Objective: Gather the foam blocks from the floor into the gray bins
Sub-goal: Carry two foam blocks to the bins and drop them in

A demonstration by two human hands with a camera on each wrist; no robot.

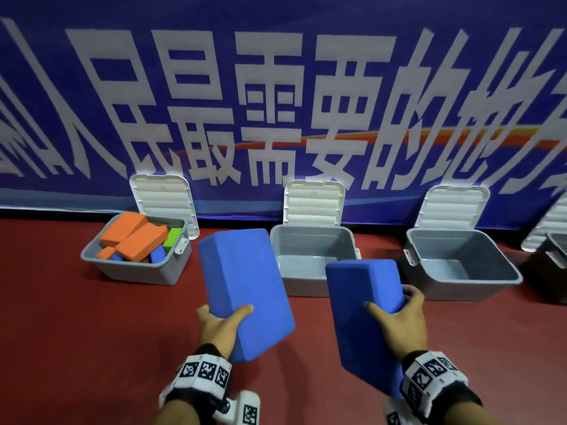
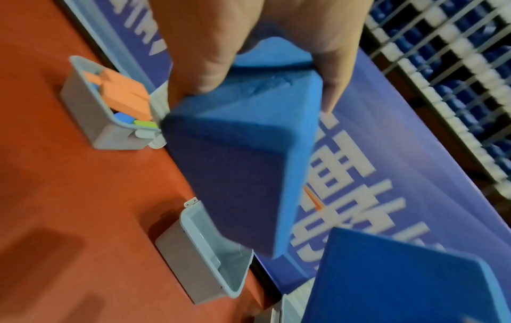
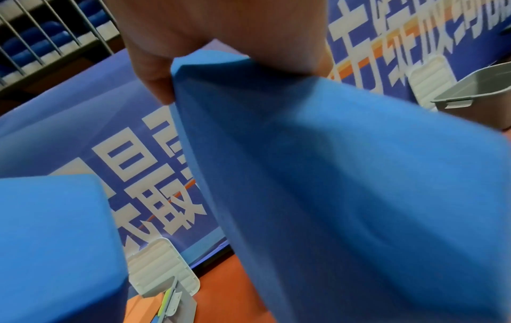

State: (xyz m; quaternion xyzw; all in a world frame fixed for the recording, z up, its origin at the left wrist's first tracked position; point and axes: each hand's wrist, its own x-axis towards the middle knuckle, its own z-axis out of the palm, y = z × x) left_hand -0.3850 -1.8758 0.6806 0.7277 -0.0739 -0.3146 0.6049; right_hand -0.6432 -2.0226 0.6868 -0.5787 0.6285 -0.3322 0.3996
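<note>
My left hand (image 1: 225, 320) grips a large blue foam block (image 1: 245, 289) (image 2: 237, 166) by its near end, held up in front of the middle gray bin (image 1: 310, 240). My right hand (image 1: 399, 314) grips a second blue foam block (image 1: 362, 311) (image 3: 331, 185), thumb on its front face, fingers behind. That block hangs above the red floor between the middle bin and the right gray bin (image 1: 460, 262); both bins look empty. The left gray bin (image 1: 138, 265) (image 2: 91, 109) holds orange, blue and green foam blocks (image 1: 138, 237).
All the bins stand in a row on the red floor (image 1: 76, 332) against a blue banner wall (image 1: 276, 102), their white lids (image 1: 162, 197) hinged open and leaning back. A further bin (image 1: 552, 250) shows at the far right edge.
</note>
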